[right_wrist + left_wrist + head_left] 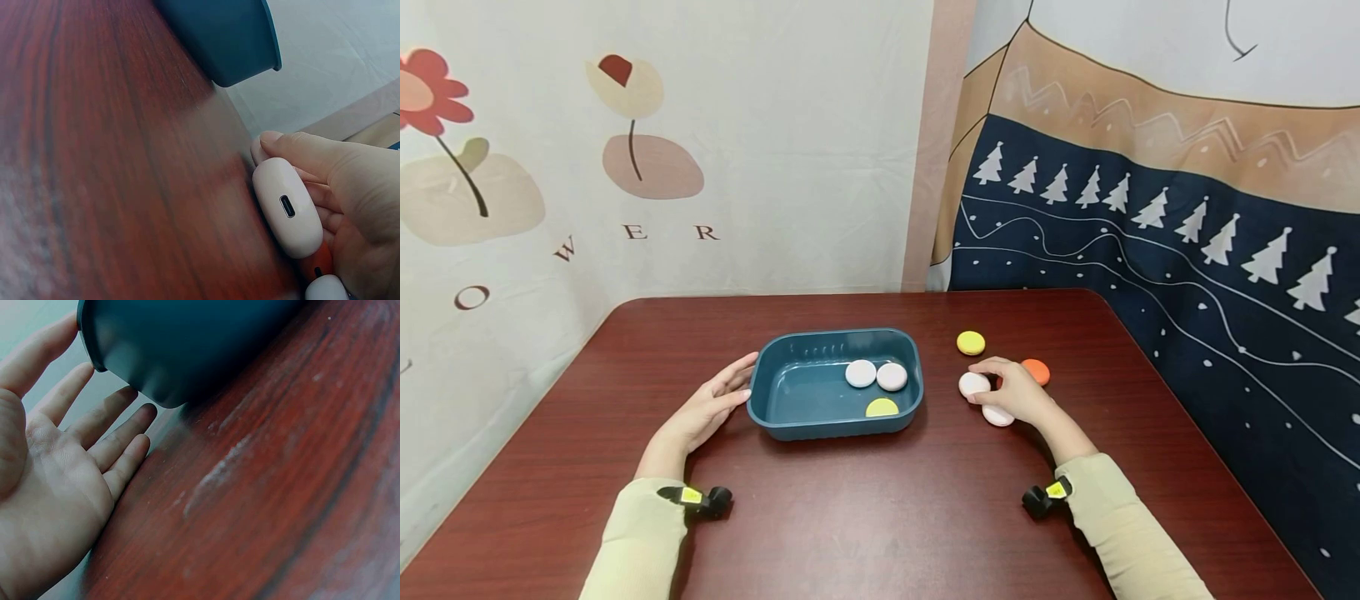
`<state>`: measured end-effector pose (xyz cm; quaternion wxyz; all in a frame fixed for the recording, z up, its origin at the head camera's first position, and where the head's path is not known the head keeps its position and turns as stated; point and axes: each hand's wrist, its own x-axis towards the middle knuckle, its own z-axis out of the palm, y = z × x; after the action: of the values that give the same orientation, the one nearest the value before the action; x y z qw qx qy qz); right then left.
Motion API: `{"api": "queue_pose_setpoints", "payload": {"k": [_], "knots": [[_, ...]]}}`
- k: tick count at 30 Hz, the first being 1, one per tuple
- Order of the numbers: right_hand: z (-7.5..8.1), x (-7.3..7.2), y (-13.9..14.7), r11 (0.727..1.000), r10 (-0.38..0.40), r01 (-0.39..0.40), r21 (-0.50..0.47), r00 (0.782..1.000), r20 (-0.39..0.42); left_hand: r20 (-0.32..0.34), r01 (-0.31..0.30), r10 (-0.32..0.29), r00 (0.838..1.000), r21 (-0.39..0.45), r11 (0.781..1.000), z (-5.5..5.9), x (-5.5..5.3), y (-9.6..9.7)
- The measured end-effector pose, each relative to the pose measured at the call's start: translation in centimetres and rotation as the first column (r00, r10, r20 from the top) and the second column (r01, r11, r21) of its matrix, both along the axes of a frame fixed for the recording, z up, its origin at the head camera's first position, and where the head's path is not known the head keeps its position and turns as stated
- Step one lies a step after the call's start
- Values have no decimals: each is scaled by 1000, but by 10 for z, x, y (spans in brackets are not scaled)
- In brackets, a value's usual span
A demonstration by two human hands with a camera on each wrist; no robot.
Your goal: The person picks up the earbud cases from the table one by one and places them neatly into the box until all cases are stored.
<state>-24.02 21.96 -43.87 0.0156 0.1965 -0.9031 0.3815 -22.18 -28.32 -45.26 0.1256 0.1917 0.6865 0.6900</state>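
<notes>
In the head view my left hand (pixel 703 412) rests its fairly straight fingertips against the left end of a teal plastic bin (pixel 797 429). The left wrist view has thumb and fingers spread along the wall of the bin (pixel 156 356). To the right of the bin, my right hand (pixel 1018 392) pinches a round white earbud case (pixel 973 384) low over the table. Just in front of it lies another white case (pixel 997 416), whose charging port faces the right wrist camera (pixel 287 206). An orange case (pixel 1037 372) sits beyond the right hand, partly hidden by it.
Two white cases (pixel 861 373) and a yellow one (pixel 882 407) lie inside the bin. Another yellow case (pixel 971 342) stands behind the right hand. The reddish-brown table (pixel 865 517) ends at printed cloth hangings (pixel 820 150) at the back and right.
</notes>
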Motion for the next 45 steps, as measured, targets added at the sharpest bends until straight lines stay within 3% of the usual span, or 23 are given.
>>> {"api": "queue_pose_setpoints", "payload": {"k": [8,28,45], "knots": [[3,1,-1,1000,-2,2,-9,999,-36,1,0,0,1000,-5,1000,0,0,0],[16,6,-15,996,-29,27,-85,999,-24,12,-32,32,999,-13,999,0,0,-1],[32,14,-30,992,-42,39,-123,999,-21,-2,-5,5,1000,-4,1000,0,-1,0]]}}
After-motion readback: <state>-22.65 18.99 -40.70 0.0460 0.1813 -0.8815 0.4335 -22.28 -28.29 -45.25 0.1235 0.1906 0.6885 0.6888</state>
